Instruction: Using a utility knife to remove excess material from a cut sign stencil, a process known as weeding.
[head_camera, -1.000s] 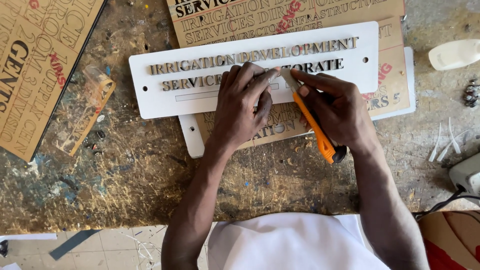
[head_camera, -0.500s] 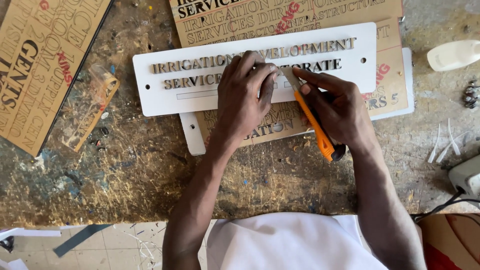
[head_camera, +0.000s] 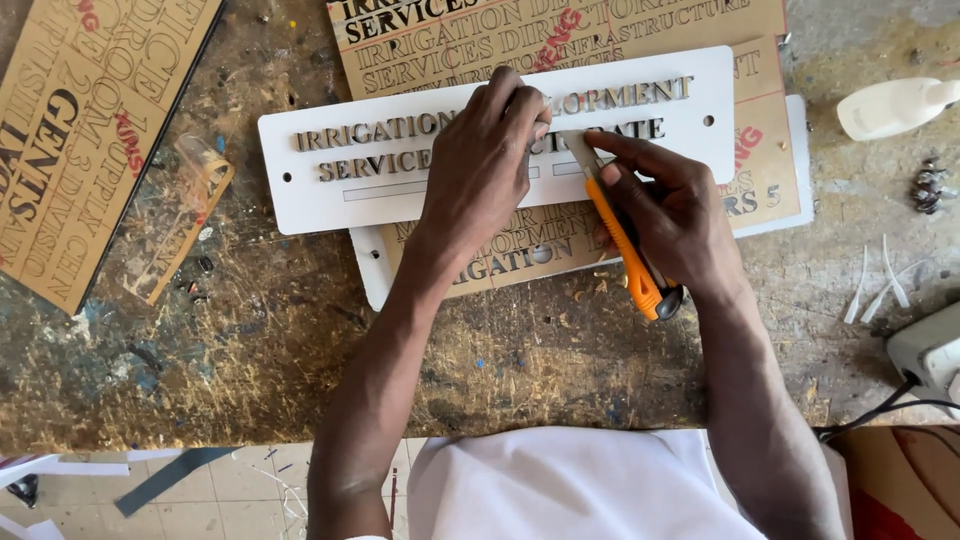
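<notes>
Pressing flat, left hand (head_camera: 480, 165) pins white rectangular sign plate with raised metallic letters (head_camera: 400, 155) on paint-scarred wooden surface (head_camera: 300, 340). Right hand (head_camera: 670, 215) grips orange utility knife (head_camera: 615, 225), blade tip at lettering, just beside left fingertips (head_camera: 535, 125). Risk: slip nicks fingers or gouges plate.

Person's body, seen from above: two bare forearms without sleeves, watch or rings; left hand (head_camera: 478, 160) and right hand (head_camera: 672, 205) ungloved; white garment (head_camera: 570, 485) covers the torso.
</notes>
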